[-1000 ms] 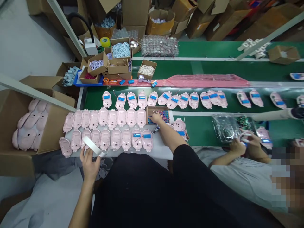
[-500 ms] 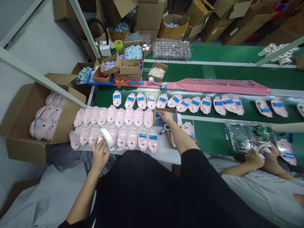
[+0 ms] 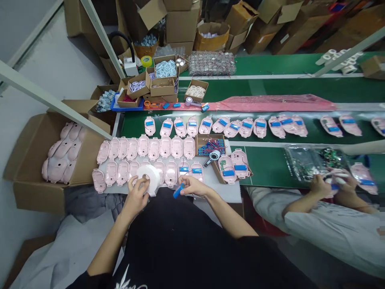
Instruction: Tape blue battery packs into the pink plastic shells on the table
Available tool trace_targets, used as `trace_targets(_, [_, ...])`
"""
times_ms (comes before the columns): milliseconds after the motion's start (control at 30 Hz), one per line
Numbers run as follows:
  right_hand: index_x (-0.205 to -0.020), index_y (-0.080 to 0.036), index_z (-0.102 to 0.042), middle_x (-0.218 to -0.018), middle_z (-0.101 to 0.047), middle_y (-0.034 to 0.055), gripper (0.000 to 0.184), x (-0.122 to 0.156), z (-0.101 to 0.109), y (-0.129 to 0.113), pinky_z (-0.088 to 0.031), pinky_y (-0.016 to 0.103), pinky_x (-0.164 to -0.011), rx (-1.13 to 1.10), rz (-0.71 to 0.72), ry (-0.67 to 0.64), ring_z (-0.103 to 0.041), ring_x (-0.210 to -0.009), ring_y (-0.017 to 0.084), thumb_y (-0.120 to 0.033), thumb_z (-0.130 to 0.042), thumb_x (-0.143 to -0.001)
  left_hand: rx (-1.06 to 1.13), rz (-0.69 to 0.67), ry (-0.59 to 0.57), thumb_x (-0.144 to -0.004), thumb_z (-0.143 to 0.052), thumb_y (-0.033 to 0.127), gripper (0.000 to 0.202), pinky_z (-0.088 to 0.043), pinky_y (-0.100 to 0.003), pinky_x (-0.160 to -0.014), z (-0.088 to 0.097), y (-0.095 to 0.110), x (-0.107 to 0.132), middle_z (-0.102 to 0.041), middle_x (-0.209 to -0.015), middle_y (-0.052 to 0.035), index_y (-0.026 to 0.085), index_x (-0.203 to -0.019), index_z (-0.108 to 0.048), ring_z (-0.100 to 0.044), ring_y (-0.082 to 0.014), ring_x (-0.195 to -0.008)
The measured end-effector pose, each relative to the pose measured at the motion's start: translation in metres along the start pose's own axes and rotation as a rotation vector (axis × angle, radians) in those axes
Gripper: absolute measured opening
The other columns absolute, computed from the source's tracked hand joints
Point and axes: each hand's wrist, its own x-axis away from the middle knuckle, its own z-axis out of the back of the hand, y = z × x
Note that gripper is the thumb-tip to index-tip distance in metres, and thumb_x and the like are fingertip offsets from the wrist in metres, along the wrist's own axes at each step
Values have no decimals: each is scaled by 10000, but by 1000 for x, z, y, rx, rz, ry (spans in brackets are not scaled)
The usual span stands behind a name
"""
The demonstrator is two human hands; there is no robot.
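Observation:
My left hand [image 3: 136, 195] grips a white roll of tape [image 3: 149, 177] at the near edge of the bench, its flat face turned up. My right hand [image 3: 192, 186] is closed on a small blue battery [image 3: 178, 190] just right of the roll. Two rows of pink plastic shells [image 3: 147, 147] lie in front of both hands; two in the near row carry blue batteries [image 3: 197, 170]. A small cardboard box of blue batteries with red wires [image 3: 210, 145] stands behind my right hand.
A large carton of pink shells [image 3: 61, 151] sits at the left. More shells with batteries [image 3: 228, 126] line the green belt. Small boxes of rings [image 3: 164, 69] stand at the back. A co-worker's hands [image 3: 329, 182] work at the right by bagged circuit boards [image 3: 303, 162].
My right hand left the battery box and came back to the near edge holding a blue battery. My left hand lifted the tape roll and turned its face up, toward the right hand.

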Motion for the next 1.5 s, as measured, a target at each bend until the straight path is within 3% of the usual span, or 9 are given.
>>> trace_targets(100, [-890, -180, -612, -675, -495, -64, 474, 9, -14, -17, -300, 213, -566, 182, -29, -135, -389, -589, 88, -490, -903, -680, -29, -72, -60, -871, -522, 50, 482, -395, -600, -1170, 10, -3, -1, -623, -1253, -143, 177, -1320, -642, -427, -370, -1339])
trace_targets(400, [-1227, -206, -743, -1127, -706, 82, 456, 26, -20, -66, -499, 331, -914, 425, 250, -28, -639, -1041, 235, -537, -709, -915, -91, -191, -204, -845, -487, -5, 704, -558, -542, -1044, 21, 1, 3, -651, -1327, -101, 325, -1460, -584, -406, -382, -1413])
trace_targets(700, [-1195, -219, -776, -878, -765, 59, 355, -3, -29, -83, -502, 320, -846, 786, 182, 138, -703, -885, 258, -379, -758, -880, -123, -267, -291, -867, -473, -18, 740, -573, -460, -1068, 36, 5, -11, -633, -1395, -89, 341, -1513, -524, -415, -339, -1483])
trace_targets(900, [-1401, -204, -650, -1244, -728, 104, 539, -28, -52, -27, -548, 351, -920, 371, 188, 174, -705, -1042, 251, -371, -711, -892, -121, -260, -299, -876, -482, -30, 667, -638, -446, -937, 32, 2, -14, -640, -1345, -97, 340, -1420, -589, -379, -364, -1518])
trace_targets(1067, [-1321, -153, -674, -995, -746, 68, 575, -38, -49, 18, -578, 338, -783, 109, 44, 222, -690, -837, 205, -331, -797, -788, -43, -219, -394, -859, -590, 1, 537, -656, -409, -827, 2, -1, -12, -663, -1209, -125, 323, -1283, -668, -330, -406, -1544])
trace_targets(1167, [-1199, -160, -715, -885, -736, 45, 534, -52, -45, 27, -582, 338, -753, 5, -63, 201, -683, -825, 212, -291, -864, -703, -14, -208, -409, -856, -607, 4, 509, -626, -467, -944, -12, -12, -19, -670, -1205, -128, 307, -1258, -681, -303, -393, -1560])
trace_targets(1300, [-1182, -244, -651, -1011, -751, 59, 492, -72, -66, 50, -606, 393, -787, -313, 32, 504, -702, -921, 253, -369, -848, -748, 30, -193, -359, -768, -603, -86, 586, -439, -594, -1181, -21, -35, -29, -696, -1216, -87, 309, -1187, -711, -310, -365, -1560])
trace_targets(1400, [-1083, -271, -621, -1037, -751, 66, 418, -88, -74, 62, -610, 432, -846, -435, 124, 682, -699, -991, 277, -414, -843, -759, 51, -157, -416, -747, -577, -87, 616, -503, -572, -1116, -28, -44, -30, -683, -1254, -97, 295, -1216, -695, -310, -391, -1550])
trace_targets(1500, [-1068, -252, -594, -996, -730, 58, 428, -107, -48, 54, -598, 429, -913, -425, 194, 781, -690, -1025, 257, -498, -797, -783, 48, -100, -468, -787, -553, -37, 614, -590, -507, -977, -38, -45, -23, -640, -1314, -124, 278, -1306, -643, -263, -422, -1555])
